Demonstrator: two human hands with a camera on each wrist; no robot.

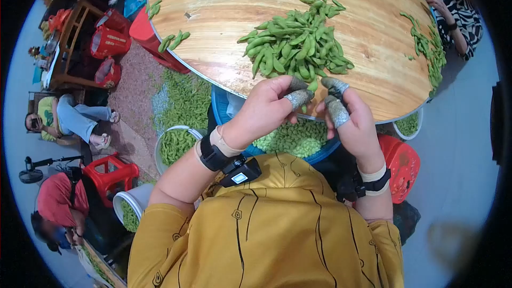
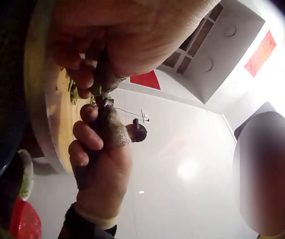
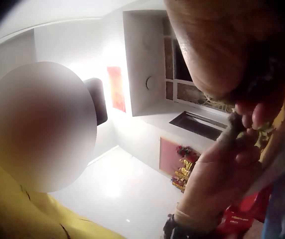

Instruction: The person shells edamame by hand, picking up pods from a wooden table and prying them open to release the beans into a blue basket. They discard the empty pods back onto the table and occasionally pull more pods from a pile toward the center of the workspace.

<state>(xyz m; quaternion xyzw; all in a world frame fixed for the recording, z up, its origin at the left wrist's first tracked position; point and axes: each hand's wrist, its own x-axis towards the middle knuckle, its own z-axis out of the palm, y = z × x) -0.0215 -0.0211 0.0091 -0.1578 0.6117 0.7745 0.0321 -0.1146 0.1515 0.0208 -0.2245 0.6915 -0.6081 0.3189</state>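
Observation:
Both hands meet over the near table edge, thumbs and index fingers covered in worn grey wraps. Between their fingertips is a green edamame pod [image 1: 313,85]. My left hand [image 1: 266,106] pinches it from the left. My right hand [image 1: 356,122] holds its curled fingertips against the other side; the left wrist view shows the two hands' tips close together. A large heap of edamame pods [image 1: 298,42] lies just beyond the hands on the wooden table [image 1: 373,37]. Below the hands, shelled beans [image 1: 293,137] fill a blue basin [image 1: 218,101], partly hidden by my arms.
White buckets of green pods [image 1: 173,146] stand at the left, beside pods spread on the floor [image 1: 184,101]. Red stools [image 1: 109,173] stand about. One person [image 1: 458,16] works at the table's far right; others sit at the left [image 1: 66,120] and lower left [image 1: 61,200].

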